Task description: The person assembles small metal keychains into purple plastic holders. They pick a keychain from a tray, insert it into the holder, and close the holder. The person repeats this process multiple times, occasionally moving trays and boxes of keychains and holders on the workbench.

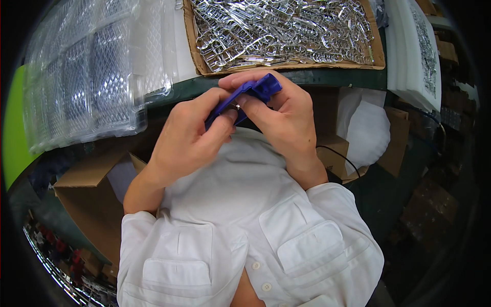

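A blue plastic fixture (266,87) with a raised block at one end is held tilted between both hands, just in front of the bench edge. My left hand (186,130) grips its lower left end between thumb and fingers. My right hand (284,120) wraps round the upper right end, its thumb pressing onto the inner side. A tiny shiny metal piece (238,106) shows between the two thumbs; its kind is too small to make out. Beyond the hands stands a shallow cardboard tray (286,66) heaped with shiny metal clips (276,33).
Stacked clear plastic trays (87,77) with a diamond pattern cover the left of the bench. White foam sheets (411,56) bearing small metal parts lie at the right. Open cardboard boxes (84,171) stand below the bench, one with a white bag (368,133). A black cable (337,153) hangs near my right wrist.
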The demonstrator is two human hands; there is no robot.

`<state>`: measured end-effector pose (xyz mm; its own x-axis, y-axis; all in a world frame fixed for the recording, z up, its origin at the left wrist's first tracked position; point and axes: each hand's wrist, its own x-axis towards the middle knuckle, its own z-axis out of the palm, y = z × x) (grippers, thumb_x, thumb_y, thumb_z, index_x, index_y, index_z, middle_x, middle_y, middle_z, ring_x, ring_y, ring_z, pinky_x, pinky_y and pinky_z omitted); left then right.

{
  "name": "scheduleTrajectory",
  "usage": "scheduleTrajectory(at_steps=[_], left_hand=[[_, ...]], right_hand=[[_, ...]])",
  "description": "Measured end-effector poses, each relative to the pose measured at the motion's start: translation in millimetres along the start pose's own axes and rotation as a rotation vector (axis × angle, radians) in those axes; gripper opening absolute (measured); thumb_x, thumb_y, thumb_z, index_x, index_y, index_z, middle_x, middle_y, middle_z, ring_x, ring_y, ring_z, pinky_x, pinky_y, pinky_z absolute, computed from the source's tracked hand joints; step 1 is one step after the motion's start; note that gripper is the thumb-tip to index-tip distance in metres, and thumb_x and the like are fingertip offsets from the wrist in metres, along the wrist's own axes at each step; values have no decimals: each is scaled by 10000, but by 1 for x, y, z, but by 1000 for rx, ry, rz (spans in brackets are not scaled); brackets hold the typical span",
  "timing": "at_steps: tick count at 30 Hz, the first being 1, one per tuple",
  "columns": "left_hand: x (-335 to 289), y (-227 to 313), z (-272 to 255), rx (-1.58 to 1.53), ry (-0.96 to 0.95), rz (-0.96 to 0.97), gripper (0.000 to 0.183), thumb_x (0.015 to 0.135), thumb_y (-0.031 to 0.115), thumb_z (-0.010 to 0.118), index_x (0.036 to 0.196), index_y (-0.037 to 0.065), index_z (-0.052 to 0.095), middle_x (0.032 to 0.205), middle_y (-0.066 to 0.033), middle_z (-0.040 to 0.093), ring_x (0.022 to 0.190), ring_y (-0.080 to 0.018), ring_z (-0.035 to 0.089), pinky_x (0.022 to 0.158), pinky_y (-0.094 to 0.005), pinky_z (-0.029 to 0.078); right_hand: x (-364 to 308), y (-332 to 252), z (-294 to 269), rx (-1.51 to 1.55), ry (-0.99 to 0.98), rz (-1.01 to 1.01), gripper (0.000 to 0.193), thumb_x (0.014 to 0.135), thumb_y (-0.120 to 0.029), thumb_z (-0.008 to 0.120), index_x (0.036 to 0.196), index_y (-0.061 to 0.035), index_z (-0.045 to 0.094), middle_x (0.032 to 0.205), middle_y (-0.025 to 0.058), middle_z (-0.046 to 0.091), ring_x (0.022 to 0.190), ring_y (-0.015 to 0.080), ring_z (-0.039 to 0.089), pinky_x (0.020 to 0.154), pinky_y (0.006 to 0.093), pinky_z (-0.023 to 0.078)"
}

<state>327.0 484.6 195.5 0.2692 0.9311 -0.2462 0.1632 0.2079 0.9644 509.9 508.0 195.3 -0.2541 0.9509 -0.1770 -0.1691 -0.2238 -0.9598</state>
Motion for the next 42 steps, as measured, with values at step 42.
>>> scheduleTrajectory(at_steps=[42], left_hand=[[-17, 4, -19, 417, 37, 155, 310, 909, 1, 585, 1215, -6, 638, 885, -210, 689, 764, -390, 683, 704, -417, 537]], right_hand=[[1, 5, 2, -170, 63, 170, 154, 970, -71, 685, 1096, 18, 669, 940, 50, 729, 847, 102, 659, 753, 276, 535]])
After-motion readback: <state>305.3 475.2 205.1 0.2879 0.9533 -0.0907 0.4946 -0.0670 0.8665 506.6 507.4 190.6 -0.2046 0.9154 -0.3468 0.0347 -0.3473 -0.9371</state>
